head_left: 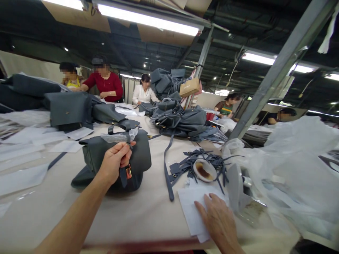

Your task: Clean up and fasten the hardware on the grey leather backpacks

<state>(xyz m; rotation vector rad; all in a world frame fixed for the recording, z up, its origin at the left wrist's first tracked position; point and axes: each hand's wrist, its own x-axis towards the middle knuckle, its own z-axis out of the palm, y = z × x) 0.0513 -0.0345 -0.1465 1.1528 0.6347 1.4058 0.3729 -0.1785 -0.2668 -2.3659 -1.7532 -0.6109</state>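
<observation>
A dark grey-green handbag point(141, 150) stands on the table at left of centre. Its handle is partly wrapped in clear plastic point(113, 137), and a short strap with a gold buckle point(128, 172) hangs at its front. My left hand point(116, 158) is closed on the upper front of the bag; what exactly the fingers pinch is partly hidden. My right hand point(218, 217) lies with fingers spread on white paper sheets point(189, 208) near the table's front edge. Just beyond the paper sits a round white dish point(204, 170) with a brown stain inside, among thin dark straps point(182, 167).
A long strap point(167, 169) lies mid-table. Dark bags are heaped behind point(180, 118) and at left point(69, 109), beside loose white papers point(23, 148). Clear plastic bags point(299, 169) bulge at right, near a slanted metal post point(265, 88). Several people work across the tables.
</observation>
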